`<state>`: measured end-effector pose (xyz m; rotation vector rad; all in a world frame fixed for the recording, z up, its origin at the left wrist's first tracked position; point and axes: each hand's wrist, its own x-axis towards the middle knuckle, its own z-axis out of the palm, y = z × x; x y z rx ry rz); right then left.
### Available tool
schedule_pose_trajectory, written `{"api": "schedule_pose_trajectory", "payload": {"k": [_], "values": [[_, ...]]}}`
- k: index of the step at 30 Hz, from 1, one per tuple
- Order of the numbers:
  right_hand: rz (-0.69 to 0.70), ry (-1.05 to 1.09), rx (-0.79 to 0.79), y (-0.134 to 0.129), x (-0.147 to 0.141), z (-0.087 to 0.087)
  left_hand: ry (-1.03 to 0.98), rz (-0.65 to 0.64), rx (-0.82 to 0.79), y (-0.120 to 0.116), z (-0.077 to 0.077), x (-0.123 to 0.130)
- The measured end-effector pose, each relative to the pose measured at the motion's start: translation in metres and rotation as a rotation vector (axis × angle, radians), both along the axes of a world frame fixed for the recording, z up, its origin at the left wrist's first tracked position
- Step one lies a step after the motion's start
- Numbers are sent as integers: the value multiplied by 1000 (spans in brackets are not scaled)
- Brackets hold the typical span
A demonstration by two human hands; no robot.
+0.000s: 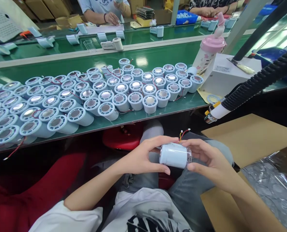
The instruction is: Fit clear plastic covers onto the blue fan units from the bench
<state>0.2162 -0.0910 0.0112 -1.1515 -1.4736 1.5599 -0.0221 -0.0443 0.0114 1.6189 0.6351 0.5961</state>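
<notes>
Above my lap, a light blue cylinder lies on its side between my two hands. My left hand grips its left end, thumb below and fingers above. At the right end, my right hand holds the cylinder where a clear plastic piece surrounds it. Red, yellow and dark wires with small white connectors stick up behind it. Beyond my hands, rows of similar blue cylinders stand or lean on the green table, some with thin red wires.
To the right are a black ribbed hose, a grey box, a pink-lidded bottle and an open carton with clear plastic pieces. A red stool is under the table edge. Two people work across the table.
</notes>
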Motion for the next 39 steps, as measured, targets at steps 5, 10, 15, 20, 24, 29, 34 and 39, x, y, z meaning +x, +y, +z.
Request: {"api": "schedule_pose_trajectory", "payload": {"k": [5, 10, 15, 20, 24, 29, 34, 39], "values": [[6, 105, -137, 1, -1, -4, 11, -14, 62, 0, 0, 0], [-29, 152, -239, 2, -2, -7, 14, -35, 69, 0, -2, -1], [-64, 230, -339, 2, -5, -12, 10, -43, 88, 0, -2, -2], [-40, 286, -451, 1, -8, -13, -7, -40, 112, 1, -2, -1], [-25, 305, -517, 2, -12, -11, -33, -45, 120, 1, -3, 0], [-40, 337, -631, 2, -17, -9, -46, -55, 131, 2, -4, 0], [-6, 382, -754, 3, -20, -8, -43, -27, 145, 0, -3, 2], [89, 341, -721, 1, -20, -11, -39, 24, 24, -6, 1, 3]]}}
